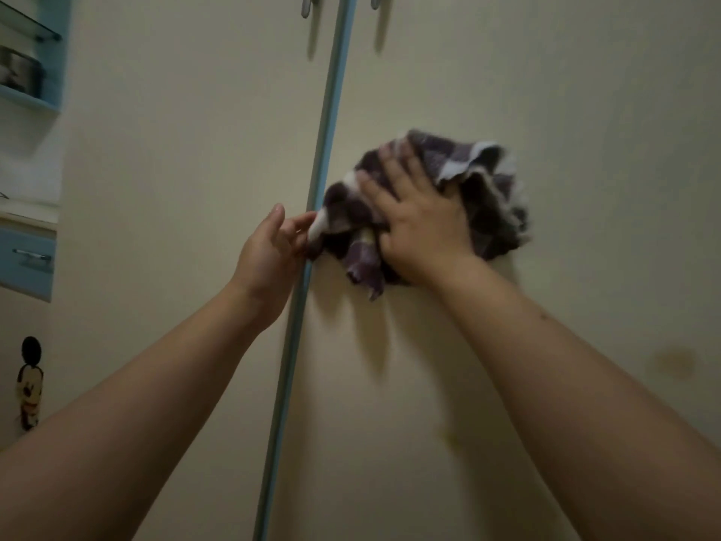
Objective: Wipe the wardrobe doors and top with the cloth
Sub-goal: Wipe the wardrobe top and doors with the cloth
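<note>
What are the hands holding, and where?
The right hand presses the middle of the crumpled purple-and-white checked cloth flat against the cream wardrobe door. The left hand reaches its left corner; a pinch cannot be told.

Two cream wardrobe doors (175,150) meet at a pale blue vertical strip (320,181), with metal handles (310,3) at the upper edge. A crumpled purple-and-white checked cloth (487,197) lies against the right door (565,91), just beside the strip. Yellowish stains (673,363) mark that door lower down. Far left, a blue wall shelf (27,97) bears a metal container (19,72).
</note>
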Available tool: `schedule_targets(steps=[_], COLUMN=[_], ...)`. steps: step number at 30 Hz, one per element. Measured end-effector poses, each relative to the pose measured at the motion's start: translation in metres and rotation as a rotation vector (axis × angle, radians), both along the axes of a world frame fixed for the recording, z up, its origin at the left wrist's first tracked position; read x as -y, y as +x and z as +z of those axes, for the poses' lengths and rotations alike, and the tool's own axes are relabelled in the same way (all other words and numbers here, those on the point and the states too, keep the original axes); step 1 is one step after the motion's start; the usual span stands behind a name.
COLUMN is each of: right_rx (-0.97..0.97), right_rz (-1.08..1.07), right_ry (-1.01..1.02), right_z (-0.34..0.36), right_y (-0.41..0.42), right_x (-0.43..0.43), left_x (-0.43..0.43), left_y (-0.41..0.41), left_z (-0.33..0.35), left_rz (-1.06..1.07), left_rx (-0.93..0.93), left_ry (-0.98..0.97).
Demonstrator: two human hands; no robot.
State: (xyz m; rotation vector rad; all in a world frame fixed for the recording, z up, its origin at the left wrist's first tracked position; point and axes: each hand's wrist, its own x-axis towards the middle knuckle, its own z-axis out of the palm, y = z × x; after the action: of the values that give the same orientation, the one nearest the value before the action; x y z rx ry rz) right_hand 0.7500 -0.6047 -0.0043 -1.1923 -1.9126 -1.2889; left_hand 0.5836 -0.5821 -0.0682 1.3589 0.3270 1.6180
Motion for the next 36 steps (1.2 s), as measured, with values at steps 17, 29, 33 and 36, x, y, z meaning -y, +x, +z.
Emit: schedule_targets(steps=[17,29,33,36], right_rx=[0.335,-0.049,-0.087,0.04], right_rz=[0.465,0.084,0.025,0.128], right_ry=[-0.331,0.054,0.076,0.043], right_z=[-0.155,0.005,-0.008,-0.055], right_y=[-0.012,0.063,0.058,0.055], right_x=[-0.02,0.03,0.031,0.028], left_x=[0.007,0.013,0.012,0.013], left_y=[0.012,0.04,0.046,0.051], left_z=[-0.005,-0.005,-0.018,-0.031], left_rz=[0.268,0.459,0.539,0.638], left_rx=[-0.19,-0.087,-0.114,-0.149], left_ry=[0.024,0.02,0.042,0.075])
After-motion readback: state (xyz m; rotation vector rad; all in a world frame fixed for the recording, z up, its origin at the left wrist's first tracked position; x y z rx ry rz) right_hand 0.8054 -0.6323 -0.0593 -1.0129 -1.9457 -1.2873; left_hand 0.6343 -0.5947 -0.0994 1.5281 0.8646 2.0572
